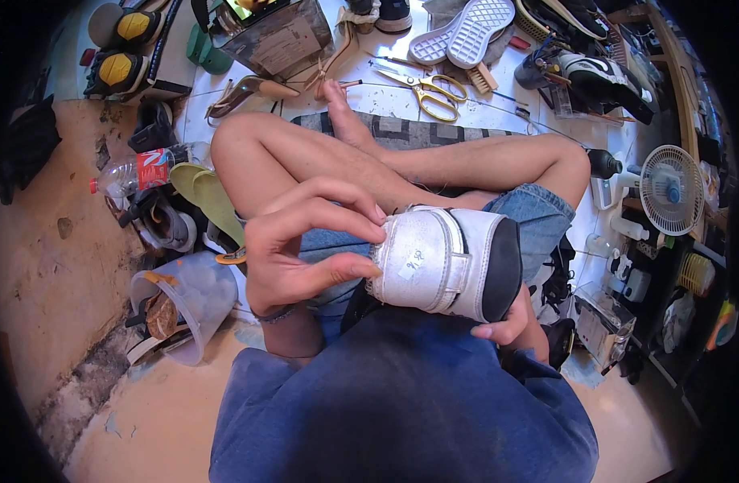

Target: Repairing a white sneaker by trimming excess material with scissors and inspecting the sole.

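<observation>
A white shoe upper (pixel 413 253) with a stitched strap across it and a black padded end (pixel 502 270) is held over my lap. Handwritten marks show on its white face. My left hand (pixel 301 249) pinches its ragged left edge, with the thumb below and the fingertips above. At the lower right, my right hand (pixel 508 322) grips the black end. Only its thumb and part of the hand show; the other fingers are hidden behind the upper.
Beyond my crossed legs lie gold-handled scissors (pixel 438 97), a brush (pixel 482 78) and white soles (pixel 466 36). A plastic bottle (pixel 136 175) and a tipped bucket (pixel 194 302) stand at left. A white fan (pixel 671 189) and a shelf are at right.
</observation>
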